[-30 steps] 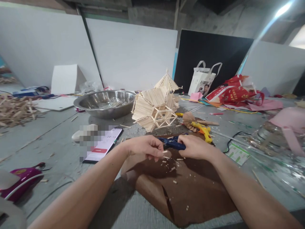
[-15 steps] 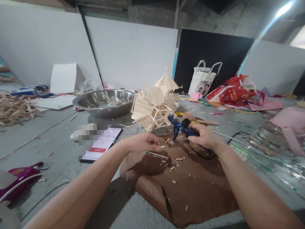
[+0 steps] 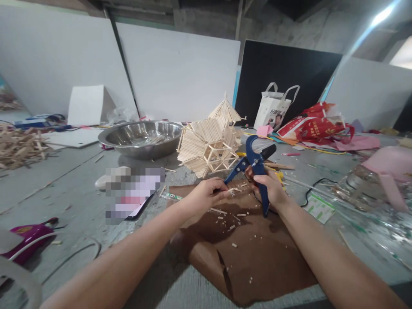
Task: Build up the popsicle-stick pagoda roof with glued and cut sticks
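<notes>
My left hand (image 3: pixel 210 195) is closed in a pinch on a small pale wooden stick (image 3: pixel 236 189), above the brown sheet (image 3: pixel 267 257). My right hand (image 3: pixel 273 189) wraps round a blue hand tool (image 3: pixel 256 161) with a hook-shaped top and a black end. The tool's narrow blue arm points down-left and reaches close to my left fingertips; whether it touches the stick I cannot tell. Just behind my hands stands a model built of thin wooden sticks (image 3: pixel 206 139), with a pointed roof part behind it. Cut stick pieces and white crumbs lie on the sheet.
To the left are a phone (image 3: pixel 141 193), a steel basin (image 3: pixel 138 150), a stick pile (image 3: pixel 22 143) and a magenta device (image 3: pixel 28 242). On the right, a pink-lidded clear jug (image 3: pixel 357 189), a green-white card (image 3: pixel 318 208) and a dark cord. Bags (image 3: pixel 273 107) stand behind.
My right hand has turned the blue tool, so its hook now rises upward and its handle hangs down. The left hand has moved slightly right and up, towards the tool.
</notes>
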Available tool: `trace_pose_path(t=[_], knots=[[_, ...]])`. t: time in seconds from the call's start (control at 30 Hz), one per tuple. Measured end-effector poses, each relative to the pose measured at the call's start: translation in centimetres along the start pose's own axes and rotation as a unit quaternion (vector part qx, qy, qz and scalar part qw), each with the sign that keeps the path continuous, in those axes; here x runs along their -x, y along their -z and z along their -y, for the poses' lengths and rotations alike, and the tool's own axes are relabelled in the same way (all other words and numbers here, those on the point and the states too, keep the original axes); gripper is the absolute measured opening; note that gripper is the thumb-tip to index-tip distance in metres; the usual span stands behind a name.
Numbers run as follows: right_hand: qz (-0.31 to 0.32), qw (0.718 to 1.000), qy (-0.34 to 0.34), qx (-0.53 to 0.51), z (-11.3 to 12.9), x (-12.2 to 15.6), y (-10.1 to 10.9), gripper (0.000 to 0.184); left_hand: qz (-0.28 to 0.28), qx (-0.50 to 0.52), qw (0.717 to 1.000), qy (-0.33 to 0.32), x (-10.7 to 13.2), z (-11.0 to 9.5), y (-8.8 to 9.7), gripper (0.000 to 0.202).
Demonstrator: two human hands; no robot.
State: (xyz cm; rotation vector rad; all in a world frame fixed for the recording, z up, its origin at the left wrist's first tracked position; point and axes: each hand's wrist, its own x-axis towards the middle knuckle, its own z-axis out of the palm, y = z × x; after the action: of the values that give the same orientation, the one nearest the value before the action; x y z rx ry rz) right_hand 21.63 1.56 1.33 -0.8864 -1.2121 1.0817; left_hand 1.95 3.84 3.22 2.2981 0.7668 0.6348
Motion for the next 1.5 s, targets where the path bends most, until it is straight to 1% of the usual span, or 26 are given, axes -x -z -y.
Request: trace_pose_path(t=[0.07,0.13,0.2,0.3,0.37,0.4,0.43,0.5,0.53,0.57,0.6,0.67,0.7,0.77,0.87,1.0,1.07,1.33,1.5], knots=[[-0.004,0.999,-0.006,-0.032,-0.4,0.0,-0.6,0.019,-0.04,0.002,0.999,-0.006,0.1,-0.1,-0.4,0.019],[0.033,0.996,-0.03,-0.071,-0.4,0.1,-1.1,0.023,-0.062,0.015,0.998,-0.006,0.3,-0.3,-0.7,0.02],[0.069,0.992,-0.038,-0.097,-0.2,0.2,-1.6,0.029,-0.062,0.042,0.997,0.001,0.4,-0.4,-1.0,0.02],[0.091,0.991,-0.017,-0.095,0.1,0.7,-2.1,0.034,-0.029,0.109,0.994,0.006,0.5,-0.4,-1.4,0.021],[0.088,0.994,0.007,-0.07,0.3,0.8,-2.0,0.034,-0.008,0.147,0.989,-0.004,0.4,-0.3,-1.6,0.02],[0.081,0.995,0.023,-0.047,0.3,0.9,-1.8,0.033,-0.009,0.159,0.987,-0.01,0.3,-0.3,-1.5,0.02],[0.068,0.997,0.041,-0.011,0.4,0.9,-1.6,0.033,-0.019,0.164,0.986,-0.015,0.2,-0.2,-1.4,0.019],[0.03,0.989,0.092,0.107,0.6,0.7,-1.1,0.03,-0.069,0.152,0.986,-0.009,0.0,0.0,-1.0,0.019],[0.017,0.975,0.12,0.187,0.7,0.7,-0.9,0.029,-0.099,0.136,0.986,0.001,-0.1,0.2,-0.8,0.019],[0.012,0.951,0.151,0.268,0.8,0.6,-0.7,0.03,-0.133,0.113,0.984,0.017,-0.1,0.4,-0.6,0.02],[0.014,0.923,0.18,0.341,0.8,0.5,-0.7,0.031,-0.148,0.094,0.984,0.026,-0.2,0.6,-0.4,0.021],[0.03,0.866,0.226,0.444,0.7,0.5,-0.8,0.035,-0.177,0.069,0.981,0.031,-0.2,0.9,-0.1,0.022],[0.035,0.845,0.24,0.476,0.5,0.5,-0.9,0.036,-0.183,0.059,0.981,0.028,-0.1,0.9,-0.1,0.022],[0.033,0.818,0.247,0.518,0.1,0.5,-1.1,0.038,-0.193,0.043,0.98,0.013,-0.1,1.0,-0.2,0.021],[0.028,0.799,0.232,0.554,-0.6,0.4,-1.1,0.042,-0.195,0.027,0.98,-0.015,0.0,0.9,-0.3,0.018],[0.039,0.781,0.223,0.582,-0.9,0.4,-1.1,0.045,-0.187,0.006,0.982,-0.039,0.1,0.8,-0.3,0.015],[0.046,0.777,0.221,0.588,-0.8,0.5,-1.2,0.044,-0.182,-0.002,0.982,-0.044,0.2,0.8,-0.4,0.014],[0.052,0.775,0.205,0.596,-0.4,0.9,-1.5,0.039,-0.168,-0.008,0.985,-0.042,0.3,1.1,-0.6,0.017],[0.059,0.776,0.197,0.596,-0.4,0.8,-1.5,0.039,-0.167,0.005,0.985,-0.045,0.3,0.7,-0.6,0.019]])
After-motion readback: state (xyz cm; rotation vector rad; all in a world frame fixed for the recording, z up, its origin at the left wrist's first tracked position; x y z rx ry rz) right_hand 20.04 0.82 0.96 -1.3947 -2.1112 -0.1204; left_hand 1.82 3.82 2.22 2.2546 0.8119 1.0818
